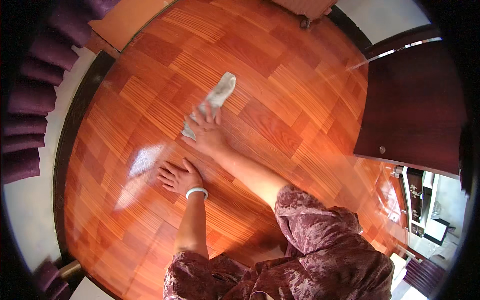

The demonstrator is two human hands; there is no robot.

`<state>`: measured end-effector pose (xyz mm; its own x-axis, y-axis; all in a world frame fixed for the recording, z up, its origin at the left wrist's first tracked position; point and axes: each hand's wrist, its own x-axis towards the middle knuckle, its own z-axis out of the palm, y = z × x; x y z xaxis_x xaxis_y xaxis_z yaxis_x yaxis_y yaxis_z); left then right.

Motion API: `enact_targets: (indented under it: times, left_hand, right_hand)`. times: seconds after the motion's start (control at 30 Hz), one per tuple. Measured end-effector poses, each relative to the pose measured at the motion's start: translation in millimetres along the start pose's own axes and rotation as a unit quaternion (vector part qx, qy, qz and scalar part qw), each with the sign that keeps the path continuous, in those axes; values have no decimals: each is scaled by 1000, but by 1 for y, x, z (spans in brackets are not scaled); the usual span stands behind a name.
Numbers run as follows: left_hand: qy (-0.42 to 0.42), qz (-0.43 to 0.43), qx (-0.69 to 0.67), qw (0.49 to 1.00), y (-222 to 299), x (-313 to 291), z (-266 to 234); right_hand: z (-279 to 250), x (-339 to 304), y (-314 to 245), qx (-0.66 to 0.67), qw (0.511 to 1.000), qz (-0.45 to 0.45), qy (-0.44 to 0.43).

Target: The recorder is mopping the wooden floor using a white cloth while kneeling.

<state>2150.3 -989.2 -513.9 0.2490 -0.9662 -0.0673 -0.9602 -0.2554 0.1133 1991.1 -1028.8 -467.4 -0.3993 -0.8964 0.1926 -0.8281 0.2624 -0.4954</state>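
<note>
From here I'm seeing open floor [300, 100] stretching rightward from the right hand [207, 137] until a dark panel [410, 105] is standing in the way; ahead, a furniture corner [302, 6] is blocking, and leftward a dark baseboard [71, 125] is ending the passage.

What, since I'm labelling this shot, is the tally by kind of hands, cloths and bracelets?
Hands: 2 (left hand, right hand)
Cloths: 1 (pale cloth under the right hand)
Bracelets: 1 (light bracelet on the left wrist)
Total: 4

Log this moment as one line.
left hand: palm down on wood-patterned floor | right hand: on whitish cloth | pale bracelet: left wrist
</note>
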Motion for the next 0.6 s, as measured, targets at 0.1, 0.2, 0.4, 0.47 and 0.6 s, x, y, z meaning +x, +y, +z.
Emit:
enact_targets:
  times: [0.1, 0.2, 0.4, 0.47, 0.6]
  left_hand:
    - [10, 11, 19, 1000, -4, -1, 5]
    - [1, 25, -9, 1000, 16, -5, 4]
    - [12, 10, 10, 1000, 10, -4, 2]
    - [14, 8, 12, 1000, 6, -2, -1]
    - [-1, -3, 11, 1000, 11, -1, -12]
  right_hand:
    - [4, 32, 33, -126, 968, -146, -162]
    - [-12, 85, 118, -216, 964, -34, -152]
    - [-111, 46, 263, -279, 960, 26, 13]
    - [-128, -4, 284, -268, 962, 44, 29]
    - [-136, -112, 243, -219, 971, 95, -34]
